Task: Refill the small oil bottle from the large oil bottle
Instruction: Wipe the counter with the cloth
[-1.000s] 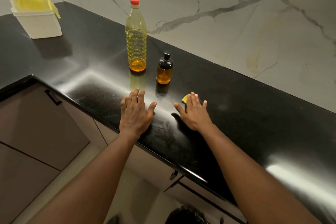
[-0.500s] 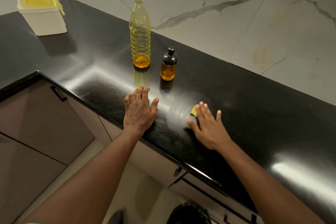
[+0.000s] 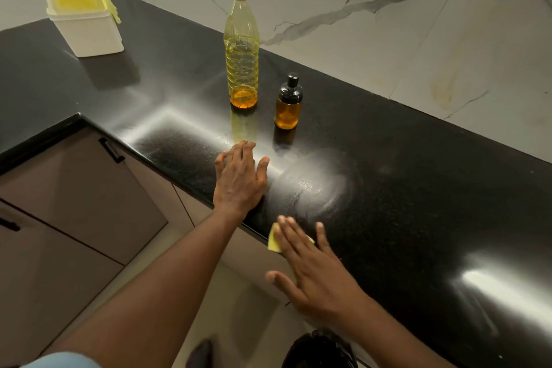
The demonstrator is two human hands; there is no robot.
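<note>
The large clear oil bottle point(image 3: 242, 48) with a red cap stands upright on the black countertop point(image 3: 418, 188), about two thirds full of yellow oil. Just to its right stands the small amber oil bottle point(image 3: 287, 105) with a black pump top. My left hand point(image 3: 239, 179) lies flat on the counter in front of the bottles, fingers apart, holding nothing. My right hand point(image 3: 313, 272) presses flat on a yellow cloth point(image 3: 273, 240) at the counter's front edge, nearer to me than the bottles. A wiped smear shows on the counter between my hands.
A white bin point(image 3: 86, 27) with a yellow liner sits at the far left of the counter. Marble wall panels rise behind the counter. Grey cabinet doors with black handles point(image 3: 111, 150) stand below the counter's edge. A dark bag point(image 3: 319, 349) lies on the floor.
My right hand has dragged the yellow cloth back toward me, from near the small bottle to the counter's front edge. My left hand has stayed flat in place.
</note>
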